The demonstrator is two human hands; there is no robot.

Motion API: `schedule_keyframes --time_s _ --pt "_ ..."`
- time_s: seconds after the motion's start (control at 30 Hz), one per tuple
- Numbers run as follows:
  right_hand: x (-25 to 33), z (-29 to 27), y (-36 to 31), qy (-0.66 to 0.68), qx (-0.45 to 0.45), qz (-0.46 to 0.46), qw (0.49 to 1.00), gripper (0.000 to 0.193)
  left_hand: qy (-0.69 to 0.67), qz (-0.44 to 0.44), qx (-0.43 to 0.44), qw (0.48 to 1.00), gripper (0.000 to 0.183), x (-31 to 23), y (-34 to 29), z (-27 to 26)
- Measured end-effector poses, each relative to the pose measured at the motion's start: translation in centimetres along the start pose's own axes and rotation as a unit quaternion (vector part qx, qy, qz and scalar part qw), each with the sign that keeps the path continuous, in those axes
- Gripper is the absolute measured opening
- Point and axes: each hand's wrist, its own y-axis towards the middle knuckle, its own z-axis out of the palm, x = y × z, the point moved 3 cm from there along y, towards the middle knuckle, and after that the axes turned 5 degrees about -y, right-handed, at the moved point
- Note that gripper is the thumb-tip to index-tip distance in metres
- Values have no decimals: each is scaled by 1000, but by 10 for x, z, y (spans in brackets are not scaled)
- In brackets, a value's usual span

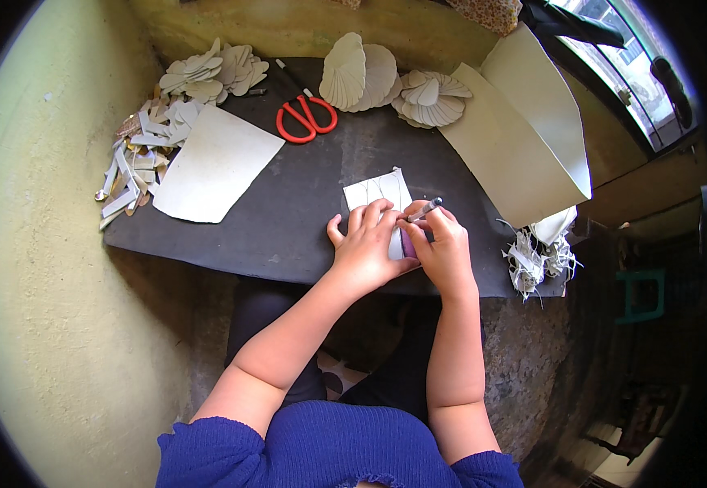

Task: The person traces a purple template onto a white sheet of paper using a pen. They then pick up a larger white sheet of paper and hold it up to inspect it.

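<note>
At the near middle of the dark table lies a small white sheet piece [374, 189] with curved pen lines drawn on it. My left hand [363, 250] rests on it with fingers spread, its fingertips pressing down and its thumb beside a purple flat piece [408, 244]. That purple piece is mostly covered by my hands, so its full shape is hidden. In my right hand [443, 248] a pen [425, 209] is pinched, its upper end tilted up to the right. The pen's tip is hidden by my fingers, close to the edge of the purple piece.
Red-handled scissors [307, 120] lie at the back. Fanned stacks of white cut pieces [431, 99] stand along the wall. A white sheet [219, 163] and strip scraps [138, 163] are at left; a large bent sheet [524, 134] and shredded scraps [539, 260] are at right.
</note>
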Motion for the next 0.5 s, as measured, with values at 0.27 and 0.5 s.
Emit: schedule_keyframes --time_s 0.27,0.5 --pt "4 -1 2 16 -3 11 1000 16 8 21 -46 999 73 0 -1 3" --pt "1 -3 1 22 20 12 999 16 9 11 -33 999 73 -1 -1 1"
